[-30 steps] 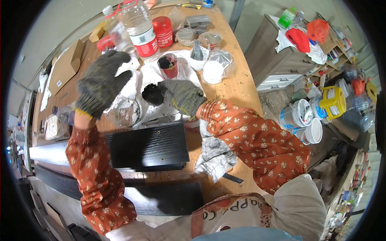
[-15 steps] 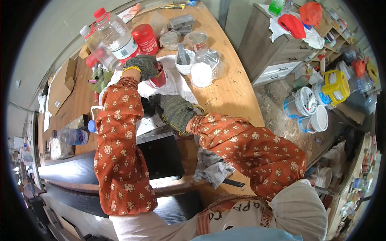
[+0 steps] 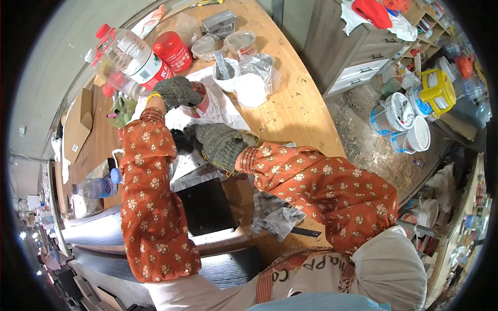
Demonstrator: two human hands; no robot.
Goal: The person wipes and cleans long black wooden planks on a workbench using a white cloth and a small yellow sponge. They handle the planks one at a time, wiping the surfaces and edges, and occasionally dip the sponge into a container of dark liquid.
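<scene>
Dark grey knit gloves cover both hands, and floral orange-red sleeves cover the forearms. My left hand [image 3: 178, 92] is closed around a small red can [image 3: 202, 99] at the far side of a white, stained cloth [image 3: 218, 106]. Nearer to me, my right hand [image 3: 220, 146] is closed, its fingertips pointing left. A black object [image 3: 180, 141] lies by those fingertips; whether they grip it cannot be made out. In front of my right hand a black panel [image 3: 206, 207] rests on the table, next to crumpled grey paper [image 3: 277, 213].
Large clear bottles [image 3: 124, 54], a red jar [image 3: 173, 51], a white tub with a scraper [image 3: 226, 72] and a bag-wrapped white tub [image 3: 251, 89] stand at the back. A cardboard piece [image 3: 79, 124] leans at the left. Buckets [image 3: 397, 111] sit on the floor, right, below a cabinet [image 3: 355, 46].
The view has shifted slightly, so the tabletop things appear a little further left. My left hand still holds the red can, and my right hand stays near the black object.
</scene>
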